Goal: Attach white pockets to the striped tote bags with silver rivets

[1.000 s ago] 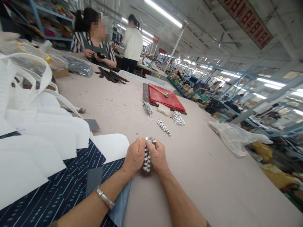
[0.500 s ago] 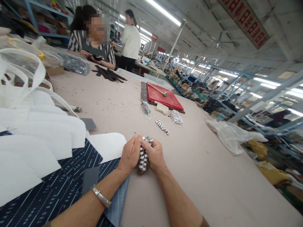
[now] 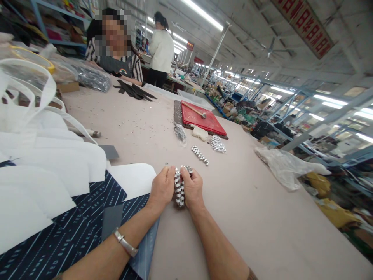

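Between my hands hangs a chain-like strip of silver-and-dark metal pieces, folded so its lower end points at the table. My left hand is closed, fingers pinched at the strip's upper left. My right hand is closed round its upper right part, thumb on top, and some of the strip shows above the fingers. What exactly the pieces are, I cannot make out. A similar short strip lies on the table just beyond. Past it sit a bundle of the same pieces in clear plastic and another small plastic packet.
White panels and dark blue printed fabric cover the table's left side. A hammer rests on a red board. Black strips lie near a seated co-worker. At the right edge is a clear plastic bag.
My hands have shifted slightly right and a little apart, with more of the strip showing between them. The seated co-worker has turned and lowered their hands.
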Action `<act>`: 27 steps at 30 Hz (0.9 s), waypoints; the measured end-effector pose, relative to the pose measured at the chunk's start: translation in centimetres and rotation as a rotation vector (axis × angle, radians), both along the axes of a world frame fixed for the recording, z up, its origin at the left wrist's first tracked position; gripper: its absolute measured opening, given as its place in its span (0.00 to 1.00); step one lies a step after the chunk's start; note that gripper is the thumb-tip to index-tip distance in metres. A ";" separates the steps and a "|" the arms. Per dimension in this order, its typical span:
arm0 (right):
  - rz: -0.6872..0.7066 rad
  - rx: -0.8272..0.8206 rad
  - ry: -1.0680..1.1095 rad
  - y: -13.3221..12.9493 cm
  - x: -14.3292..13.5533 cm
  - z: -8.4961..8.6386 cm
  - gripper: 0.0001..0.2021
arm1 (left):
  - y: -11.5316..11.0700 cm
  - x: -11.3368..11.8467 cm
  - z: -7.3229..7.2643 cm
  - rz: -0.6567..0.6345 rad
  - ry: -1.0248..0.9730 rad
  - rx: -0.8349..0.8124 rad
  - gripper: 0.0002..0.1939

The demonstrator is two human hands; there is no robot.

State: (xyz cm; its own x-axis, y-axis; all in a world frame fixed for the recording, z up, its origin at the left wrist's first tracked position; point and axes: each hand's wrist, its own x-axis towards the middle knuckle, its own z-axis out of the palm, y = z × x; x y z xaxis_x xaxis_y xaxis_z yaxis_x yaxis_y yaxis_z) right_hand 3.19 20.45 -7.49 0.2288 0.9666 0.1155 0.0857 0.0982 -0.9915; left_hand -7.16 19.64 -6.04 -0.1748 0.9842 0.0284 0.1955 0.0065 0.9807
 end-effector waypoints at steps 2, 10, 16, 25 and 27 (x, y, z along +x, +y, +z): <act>-0.036 0.001 -0.021 0.2 0.3 0.1 0.16 | -0.1 0.0 0.1 -0.046 -0.039 -0.022 0.17; -0.134 0.013 -0.075 0.9 1.2 0.5 0.16 | 0.0 0.7 -0.6 -0.185 -0.225 -0.134 0.14; -0.145 -0.003 -0.059 0.9 1.3 0.5 0.16 | 0.1 1.1 -0.8 -0.176 -0.348 -0.226 0.12; -0.104 0.006 -0.055 0.8 1.3 1.0 0.16 | 0.0 0.8 0.1 -0.210 -0.401 -0.260 0.13; -0.081 0.025 -0.079 0.6 1.3 1.2 0.16 | 0.1 0.6 0.1 -0.223 -0.375 -0.249 0.17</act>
State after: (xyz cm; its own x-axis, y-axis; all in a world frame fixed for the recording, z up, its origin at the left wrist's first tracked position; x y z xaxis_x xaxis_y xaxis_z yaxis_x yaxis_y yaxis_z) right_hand 4.49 21.03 -6.25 0.2954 0.9418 0.1606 0.1721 0.1129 -0.9786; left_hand -6.54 19.69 -5.95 0.0878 0.9677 -0.2364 -0.1464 0.2473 0.9578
